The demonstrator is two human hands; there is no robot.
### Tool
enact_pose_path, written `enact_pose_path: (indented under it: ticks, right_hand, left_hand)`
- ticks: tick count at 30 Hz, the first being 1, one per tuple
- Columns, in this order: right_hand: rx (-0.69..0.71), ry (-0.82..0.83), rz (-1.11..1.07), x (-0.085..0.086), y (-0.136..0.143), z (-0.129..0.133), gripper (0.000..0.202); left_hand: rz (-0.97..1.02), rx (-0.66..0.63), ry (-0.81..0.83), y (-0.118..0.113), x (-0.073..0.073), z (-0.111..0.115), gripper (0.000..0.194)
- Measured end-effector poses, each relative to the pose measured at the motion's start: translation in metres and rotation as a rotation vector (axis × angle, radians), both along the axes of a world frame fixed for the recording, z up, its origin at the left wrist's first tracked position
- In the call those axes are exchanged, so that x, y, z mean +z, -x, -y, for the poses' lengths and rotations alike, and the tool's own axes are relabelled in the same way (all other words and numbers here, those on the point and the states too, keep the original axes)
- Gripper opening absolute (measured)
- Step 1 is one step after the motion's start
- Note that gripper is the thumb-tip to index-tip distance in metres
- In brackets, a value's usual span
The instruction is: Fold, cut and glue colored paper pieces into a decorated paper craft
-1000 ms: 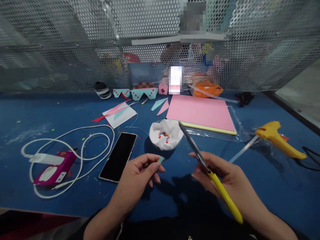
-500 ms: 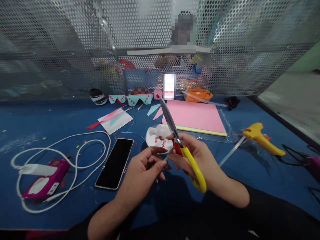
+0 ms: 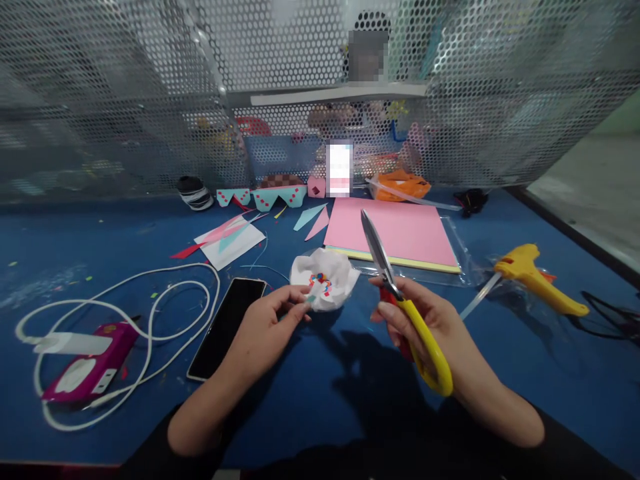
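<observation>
Scissors [image 3: 392,285] slant in the right hand [image 3: 447,327], tips pointing forward-left.

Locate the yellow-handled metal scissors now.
In the head view, the yellow-handled metal scissors are right of centre, held in the person's right hand, blades pointing toward the flat pink rectangular paper.

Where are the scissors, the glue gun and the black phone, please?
Scissors [image 3: 411,313], head view: yellow handle, near the pivot.
Glue gun [image 3: 540,283], head view: middle of the yellow body.
Black phone [image 3: 225,328], head view: dark screen.
</observation>
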State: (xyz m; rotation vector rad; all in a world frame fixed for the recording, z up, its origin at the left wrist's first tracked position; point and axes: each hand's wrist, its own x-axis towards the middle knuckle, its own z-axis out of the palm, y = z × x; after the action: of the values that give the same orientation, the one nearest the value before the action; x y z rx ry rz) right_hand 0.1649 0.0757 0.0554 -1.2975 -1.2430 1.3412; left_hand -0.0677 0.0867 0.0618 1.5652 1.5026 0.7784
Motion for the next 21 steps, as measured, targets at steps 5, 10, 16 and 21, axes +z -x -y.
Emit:
enact_pose_path:
  ticks: [5, 10, 16, 21]
  right_hand:
    - [0.020, 0.028, -0.021, -0.007, -0.004, 0.002, 0.043]
    - [0.087, -0.001, 0.022, -0.008, -0.008, 0.000, 0.037]
    - [0.134, -0.119, 0.074, -0.002, -0.009, 0.002, 0.030]
    - [0.177, -0.157, 0.252, 0.008, -0.009, 0.005, 0.031]
  left_hand:
    - [-0.098, -0.017, 0.005, -0.004, 0.000, 0.001, 0.017]
    - [-0.106, -0.056, 0.065, -0.015, 0.005, 0.013, 0.018]
    - [0.031, 0.014, 0.072, -0.019, 0.011, 0.029, 0.019]
    - [0.203, 0.147, 0.171, -0.018, 0.014, 0.012, 0.018]
